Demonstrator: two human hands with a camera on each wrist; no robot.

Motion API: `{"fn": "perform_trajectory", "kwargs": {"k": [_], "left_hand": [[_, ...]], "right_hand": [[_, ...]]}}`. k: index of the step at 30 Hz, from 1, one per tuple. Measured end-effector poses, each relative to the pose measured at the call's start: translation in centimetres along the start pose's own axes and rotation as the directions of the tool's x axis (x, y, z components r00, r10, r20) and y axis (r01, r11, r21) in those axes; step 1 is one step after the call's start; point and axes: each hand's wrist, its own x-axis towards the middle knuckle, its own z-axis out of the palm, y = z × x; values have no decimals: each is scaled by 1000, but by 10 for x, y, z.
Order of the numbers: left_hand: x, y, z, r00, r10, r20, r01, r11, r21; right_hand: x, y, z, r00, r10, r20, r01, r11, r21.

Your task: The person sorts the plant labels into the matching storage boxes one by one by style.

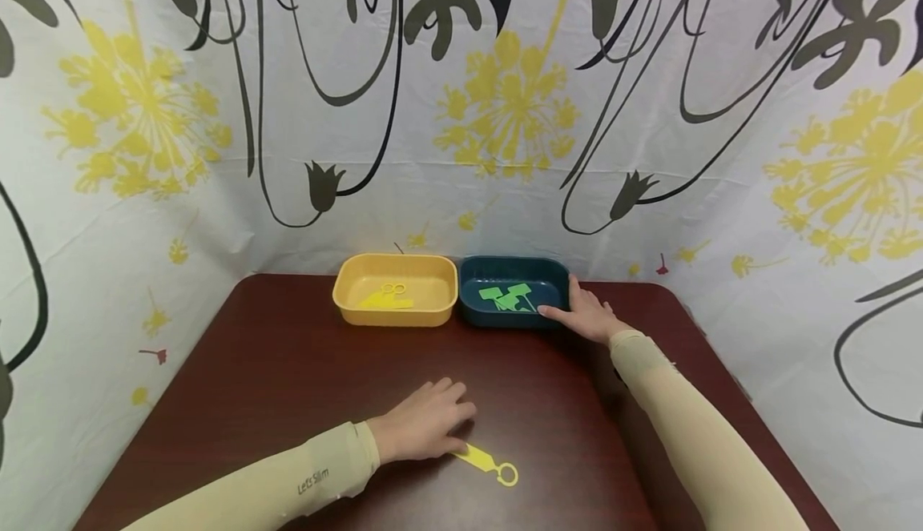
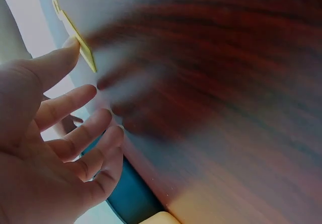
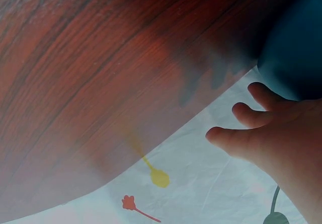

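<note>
On the dark wooden table, a flat yellow tag (image 1: 477, 458) with an open ring at one end lies by my left hand (image 1: 421, 423). That hand's thumb touches the tag's broad end, while its other fingers, loosely bent and spread, stay off it, as the left wrist view shows. My right hand (image 1: 590, 316) is at the right end of a dark teal bin (image 1: 513, 319), thumb over the front rim and fingers along the right side. In the right wrist view those fingers look extended beside the bin's wall. Several green flat pieces (image 1: 508, 299) lie inside the bin.
A yellow bin (image 1: 395, 318) stands directly left of the teal one, with yellow flat pieces (image 1: 385, 300) in it. Both bins are at the table's (image 1: 288, 387) far edge, close to a patterned cloth (image 1: 404, 219) that hangs behind and on both sides.
</note>
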Motion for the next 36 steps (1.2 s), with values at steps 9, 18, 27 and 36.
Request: {"fn": "perform_trajectory", "kwargs": {"k": [9, 18, 27, 36], "left_hand": [[0, 2, 2, 999, 40, -2, -40, 998, -49], [3, 6, 5, 1000, 27, 5, -27, 997, -78], [1, 12, 7, 1000, -3, 25, 6, 994, -110], [2, 15, 5, 1000, 20, 15, -20, 999, -42]], "right_hand": [[1, 0, 0, 1000, -10, -8, 10, 1000, -17], [2, 2, 1, 1000, -6, -10, 6, 1000, -16], [2, 3, 3, 1000, -3, -8, 3, 1000, -2], [5, 4, 2, 1000, -4, -15, 4, 1000, -7]]}}
